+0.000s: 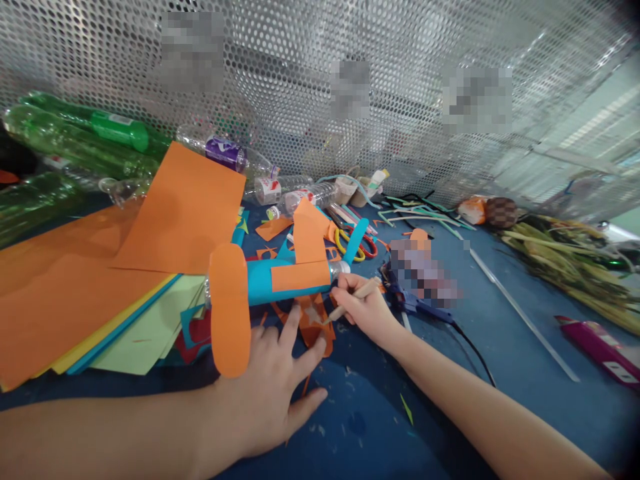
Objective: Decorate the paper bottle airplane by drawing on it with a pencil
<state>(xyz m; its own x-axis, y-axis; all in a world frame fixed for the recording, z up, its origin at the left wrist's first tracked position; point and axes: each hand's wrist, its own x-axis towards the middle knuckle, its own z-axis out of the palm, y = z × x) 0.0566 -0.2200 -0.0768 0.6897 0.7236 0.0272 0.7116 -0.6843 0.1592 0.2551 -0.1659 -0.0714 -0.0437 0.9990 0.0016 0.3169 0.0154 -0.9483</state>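
My left hand point(280, 373) lies with its fingers spread, its fingertips on a small orange paper piece point(320, 343). A paler star shape point(314, 315) shows on that piece. A thin pencil-like stick point(355, 298) is pinched in my right hand point(367, 310), its tip at the star's right side. Just behind both hands lies a plastic bottle wrapped in blue paper point(260, 280), with orange paper pieces on it. A rounded orange strip point(230, 313) stands across its left end, overlapping my left hand's back in view. Part of the small orange piece is hidden under my fingers.
Stacked coloured paper point(65, 280) covers the left side. Green bottles point(80, 140) and clear bottles point(310, 193) line the perforated metal screen point(300, 80). Scissors point(357, 245) lie behind the wrapped bottle. A blue glue gun point(420, 307) with its cord lies right; dried husks point(570, 273) lie beyond.
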